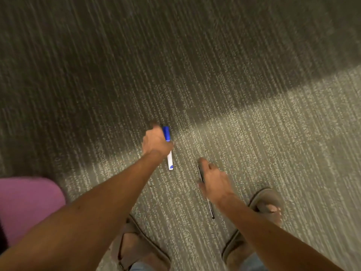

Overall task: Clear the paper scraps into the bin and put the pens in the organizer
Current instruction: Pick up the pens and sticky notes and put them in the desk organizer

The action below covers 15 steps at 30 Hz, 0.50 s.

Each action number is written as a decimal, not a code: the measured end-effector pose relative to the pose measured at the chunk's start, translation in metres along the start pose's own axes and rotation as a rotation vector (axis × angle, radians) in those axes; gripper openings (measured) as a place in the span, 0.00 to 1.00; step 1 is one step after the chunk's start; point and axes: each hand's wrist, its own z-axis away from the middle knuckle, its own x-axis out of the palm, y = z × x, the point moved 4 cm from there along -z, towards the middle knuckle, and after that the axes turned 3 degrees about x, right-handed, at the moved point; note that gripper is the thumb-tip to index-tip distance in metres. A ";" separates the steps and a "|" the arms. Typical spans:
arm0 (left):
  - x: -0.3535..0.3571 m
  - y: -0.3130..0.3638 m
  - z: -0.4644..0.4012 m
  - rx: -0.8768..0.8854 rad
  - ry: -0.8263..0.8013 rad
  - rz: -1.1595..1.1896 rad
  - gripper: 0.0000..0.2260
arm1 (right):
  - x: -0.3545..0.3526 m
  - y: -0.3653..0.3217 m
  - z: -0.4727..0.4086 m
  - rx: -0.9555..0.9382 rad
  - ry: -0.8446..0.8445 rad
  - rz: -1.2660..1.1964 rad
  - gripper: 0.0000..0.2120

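The head view looks straight down at a carpeted floor (254, 133), a grey short-pile carpet with fine pale streaks running roughly toward and away from the person; its far part lies in deep shadow, and a slanting edge divides that from a brighter band nearer the feet. At the lower left a rounded purple-pink cushioned seat (29, 202) juts into view, its nature otherwise hard to tell. Both bare forearms reach down and forward. The left hand (156, 142) has its fingers curled round a marker (169, 159) with a blue cap and a white barrel; the cap sticks out beyond the knuckles and the white end, marked with a blue patch, pokes out beneath the wrist side. The right hand (213, 178) grips a thin dark pen (211, 209), whose long shaft runs back along the underside of the hand and shows past the wrist, pointing toward the feet; the fingers look bent round it, though motion blur softens them. Both pens sit above the carpet, near each other but apart. Below, two feet in brown open sandals (261, 200) stand on the lighter carpet, with a hint of blue trouser cloth at the bottom edge.
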 end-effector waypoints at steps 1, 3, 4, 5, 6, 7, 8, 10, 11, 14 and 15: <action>0.002 0.001 -0.002 0.016 -0.011 0.005 0.21 | -0.001 0.000 0.000 -0.015 -0.014 -0.009 0.32; 0.003 0.002 0.000 0.043 -0.027 0.058 0.20 | -0.004 -0.002 0.001 -0.019 -0.044 -0.040 0.33; 0.002 0.002 0.002 0.061 -0.044 0.104 0.21 | -0.007 -0.002 0.002 -0.010 -0.041 -0.057 0.33; -0.001 0.004 0.006 0.089 -0.077 0.156 0.23 | -0.012 -0.002 0.005 0.003 -0.022 -0.073 0.34; -0.007 0.006 0.012 0.122 -0.121 0.208 0.25 | -0.020 -0.002 0.009 0.017 0.004 -0.095 0.34; -0.015 0.009 0.019 0.143 -0.170 0.263 0.27 | -0.028 -0.003 0.015 0.026 0.019 -0.130 0.34; -0.026 0.011 0.028 0.145 -0.225 0.338 0.28 | -0.038 -0.005 0.025 0.031 0.027 -0.178 0.33; -0.052 0.021 0.051 0.117 -0.310 0.506 0.29 | -0.065 -0.005 0.052 0.027 0.040 -0.290 0.33; -0.069 0.029 0.065 0.103 -0.338 0.571 0.29 | -0.083 -0.005 0.068 0.017 0.041 -0.352 0.33; -0.131 0.067 0.111 0.106 -0.388 0.682 0.28 | -0.157 -0.004 0.119 -0.005 0.084 -0.556 0.34; -0.157 0.084 0.128 0.120 -0.388 0.699 0.28 | -0.188 -0.005 0.137 0.001 0.106 -0.630 0.34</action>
